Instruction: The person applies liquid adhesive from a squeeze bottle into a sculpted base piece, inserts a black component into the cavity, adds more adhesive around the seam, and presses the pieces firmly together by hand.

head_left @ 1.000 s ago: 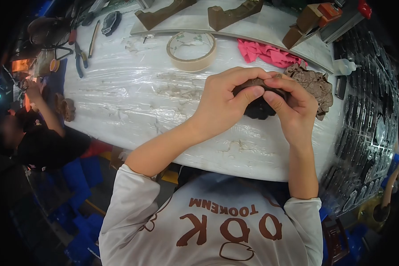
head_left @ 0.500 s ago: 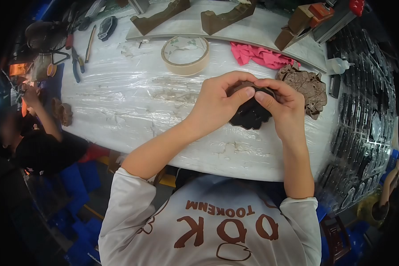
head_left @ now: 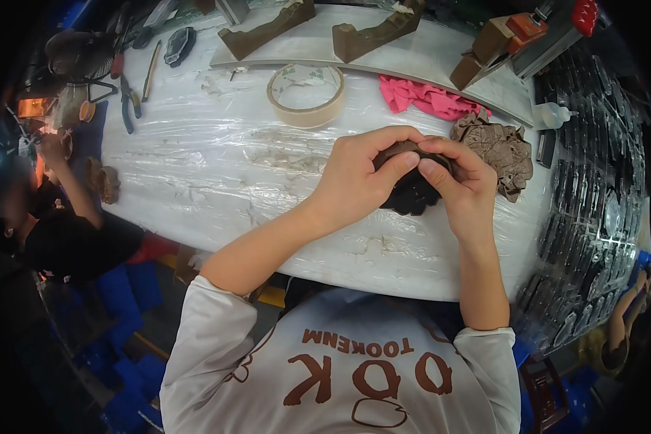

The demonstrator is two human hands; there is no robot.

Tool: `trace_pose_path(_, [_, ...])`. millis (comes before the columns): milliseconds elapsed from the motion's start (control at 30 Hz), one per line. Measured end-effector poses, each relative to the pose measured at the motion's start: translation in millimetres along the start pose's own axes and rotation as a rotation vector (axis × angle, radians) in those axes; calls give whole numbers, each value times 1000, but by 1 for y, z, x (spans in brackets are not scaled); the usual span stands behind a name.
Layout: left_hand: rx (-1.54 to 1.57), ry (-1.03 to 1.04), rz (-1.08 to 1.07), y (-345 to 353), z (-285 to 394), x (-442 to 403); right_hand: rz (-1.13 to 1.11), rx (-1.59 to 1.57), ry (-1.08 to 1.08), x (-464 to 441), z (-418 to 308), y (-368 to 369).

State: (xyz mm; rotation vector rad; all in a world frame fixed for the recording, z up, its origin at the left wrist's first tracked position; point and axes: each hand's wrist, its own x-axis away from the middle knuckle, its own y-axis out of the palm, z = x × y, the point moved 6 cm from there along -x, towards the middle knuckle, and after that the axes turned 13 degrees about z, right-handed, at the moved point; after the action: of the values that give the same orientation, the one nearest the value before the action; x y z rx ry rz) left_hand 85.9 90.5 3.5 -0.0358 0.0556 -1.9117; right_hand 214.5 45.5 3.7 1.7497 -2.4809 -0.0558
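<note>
Over the plastic-covered table I hold a glossy black piece with a scalloped edge (head_left: 414, 194). My left hand (head_left: 365, 170) grips its far left side, the thumb pressing on top. Across from it, my right hand (head_left: 467, 181) is closed on the far right side, and the two thumbs nearly meet. A dark brown strip shows between the fingers at the far rim; whether it belongs to the black piece I cannot tell. Just right of my right hand lies a brown, crumpled, leaf-textured lump (head_left: 510, 155). My fingers hide much of the held piece.
A tape roll (head_left: 307, 117), pink cloth (head_left: 423, 98) and pliers (head_left: 129, 101) lie on the table. Brown brackets (head_left: 376, 35) stand on a metal strip at the back. A small bottle (head_left: 550, 114) and many dark glossy pieces (head_left: 593, 210) are right. Another person (head_left: 65, 224) works at left.
The black piece has tilted, with its brown far rim showing more between my fingers. Both hands stay on it, slightly lower in the view, and the whole view has shifted a little.
</note>
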Motion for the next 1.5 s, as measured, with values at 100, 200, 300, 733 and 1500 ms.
trace_pose_path(100, [-13,8,1,0,1,0,-13,4,-21,0,0,0])
trace_pose_path(200, [-67,38,0,-1,5,1,-3,1,-24,2,0,0])
trace_pose_path(300, [-46,34,-5,-3,7,1,-1,-26,-31,2,-1,2])
trace_pose_path(733, [-152,168,15,-13,22,3,-92,37,-131,5,-6,7])
trace_pose_path(1500, [-207,689,59,-13,50,25,-113,-75,-336,15,-29,8])
